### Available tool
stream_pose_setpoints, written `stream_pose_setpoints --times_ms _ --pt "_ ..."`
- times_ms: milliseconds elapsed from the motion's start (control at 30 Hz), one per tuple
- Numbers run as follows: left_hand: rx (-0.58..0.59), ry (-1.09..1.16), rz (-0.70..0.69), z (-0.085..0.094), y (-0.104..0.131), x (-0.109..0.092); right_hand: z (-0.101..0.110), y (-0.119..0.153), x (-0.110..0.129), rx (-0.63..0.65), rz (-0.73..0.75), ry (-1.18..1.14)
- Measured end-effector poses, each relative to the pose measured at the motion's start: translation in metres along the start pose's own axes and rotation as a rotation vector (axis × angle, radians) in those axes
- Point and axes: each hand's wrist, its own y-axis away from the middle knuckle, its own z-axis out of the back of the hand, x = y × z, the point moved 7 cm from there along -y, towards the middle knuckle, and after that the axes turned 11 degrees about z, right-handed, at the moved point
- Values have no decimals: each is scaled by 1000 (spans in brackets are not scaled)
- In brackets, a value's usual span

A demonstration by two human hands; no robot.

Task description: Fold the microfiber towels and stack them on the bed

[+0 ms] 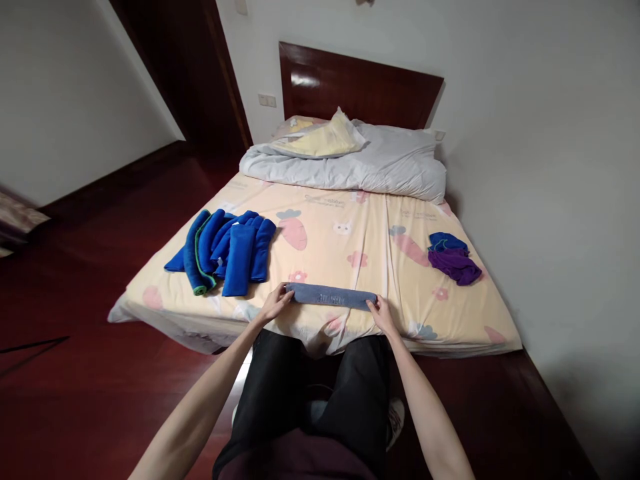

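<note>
A grey-blue towel (331, 297), folded or rolled into a long narrow strip with some raised lettering, lies across the near part of the bed. My left hand (277, 303) pinches its left end, and my right hand (380, 313) grips its right end. To the left is a pile of blue towels (240, 257), several of them folded or rolled, one with green edging (197, 260). Over on the right lie a crumpled purple cloth (454, 265) and a blue cloth (447, 241) behind it, touching each other.
The bed (345, 260) has a yellow sheet with carrot and flower prints. A grey quilt (390, 160) and a pale yellow pillow (330, 137) lie near the dark wooden headboard (357, 83). My legs are against the bed's near edge.
</note>
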Motion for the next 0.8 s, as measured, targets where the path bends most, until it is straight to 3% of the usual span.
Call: stream_pose_setpoints --times_ms 267,567,733,800 --pt "-77 -150 50 0 -23 22 -4 -5 0 -20 -97 28" --pt "-85 -386 20 2 -21 26 -3 -5 -8 22 -106 72" --pt "-181 -384 106 0 -20 20 0 -10 -15 -28 -65 250" --pt "-280 -311 110 4 -10 17 0 -11 -14 -54 -10 303"
